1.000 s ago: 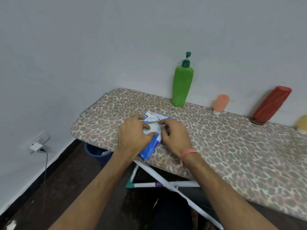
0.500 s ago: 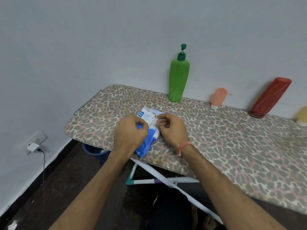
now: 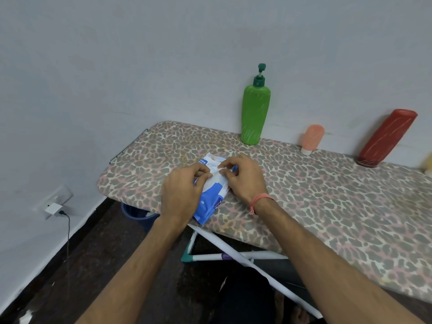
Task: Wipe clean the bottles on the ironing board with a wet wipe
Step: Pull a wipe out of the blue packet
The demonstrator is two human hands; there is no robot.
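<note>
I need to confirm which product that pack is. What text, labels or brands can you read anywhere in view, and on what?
"nee": white letters on a blue patch at the far corner of the wet wipe pack, partly cut off.
Second line under it, partly hidden by the left hand: unreadable.
Small print on the pack's white panel: too blurred.
Green pump bottle, pink bottle, red bottle: no readable text.

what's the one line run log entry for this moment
stage: opening wipe pack | left hand: holds pack | right hand: pinches flap | bottles: untouched by wall
</note>
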